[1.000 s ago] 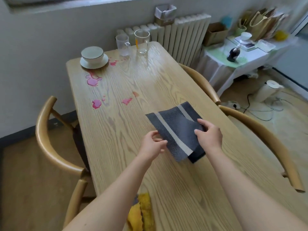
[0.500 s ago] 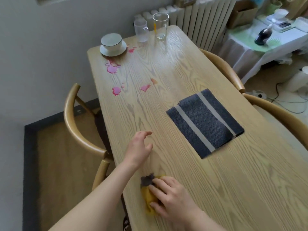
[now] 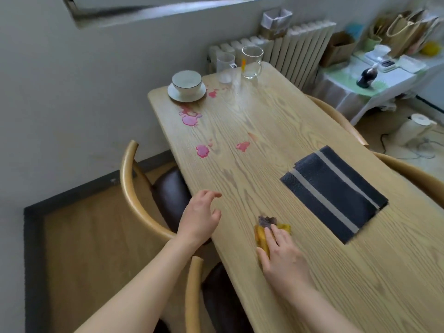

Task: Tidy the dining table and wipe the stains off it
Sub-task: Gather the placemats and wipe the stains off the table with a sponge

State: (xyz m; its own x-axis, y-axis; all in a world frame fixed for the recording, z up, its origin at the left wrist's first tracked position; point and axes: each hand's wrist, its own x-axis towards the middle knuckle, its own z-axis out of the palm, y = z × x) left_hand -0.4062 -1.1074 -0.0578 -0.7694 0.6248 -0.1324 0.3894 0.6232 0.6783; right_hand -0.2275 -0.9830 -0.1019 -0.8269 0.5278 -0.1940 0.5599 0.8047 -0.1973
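Yellow cloth (image 3: pixel 261 237) lies on the wooden bench (image 3: pixel 276 111), near the close edge. The right hand (image 3: pixel 283 258) lies flat on top of it, fingers straight and pressing down. The left hand (image 3: pixel 200 218) hangs over the bench edge just beside it, fingers loose and a bit spread, holding nothing.

The pink stains (image 3: pixel 189 118) are well away from both hands, up the bench toward the bowl (image 3: pixel 187 81) and the two glasses (image 3: pixel 251 62).

I think wiping is the step now. To do it well, keep the cloth flat under the palm and slide it up to the closest spot first. Wipe inward so the wet does not spread. The dark striped mat (image 3: pixel 334 195) lies to the right, apart from the cloth, so go round it.
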